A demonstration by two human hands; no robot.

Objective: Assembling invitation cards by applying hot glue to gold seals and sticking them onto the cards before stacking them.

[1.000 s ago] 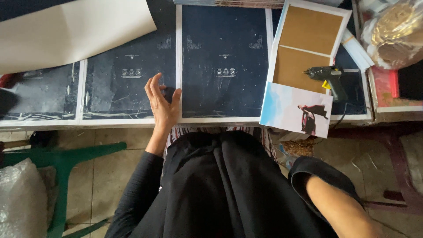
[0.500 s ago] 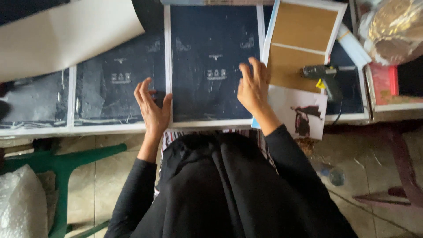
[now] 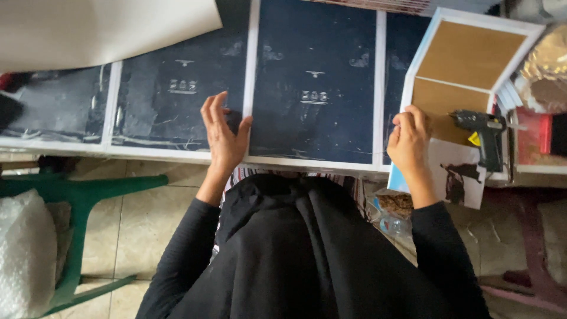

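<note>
A dark navy printed sheet with a white border (image 3: 313, 88) lies on the table straight in front of me. My left hand (image 3: 221, 133) rests flat, fingers spread, on its left border, overlapping the neighbouring dark sheet (image 3: 171, 100). My right hand (image 3: 409, 139) has its fingers curled at the sheet's right border, against the edge of a white frame with a brown cardboard back (image 3: 466, 65). Whether the right hand pinches the paper I cannot tell.
A black glue gun (image 3: 481, 127) lies on the frame at the right, above a small picture print (image 3: 458, 177). A large cream paper sheet (image 3: 100, 26) covers the far left. A green plastic stool (image 3: 71, 201) and bubble wrap (image 3: 23, 248) sit on the tiled floor.
My right hand came up from my lap onto the centre sheet, then slid right to its border by the frame. The left hand stayed at the left border.
</note>
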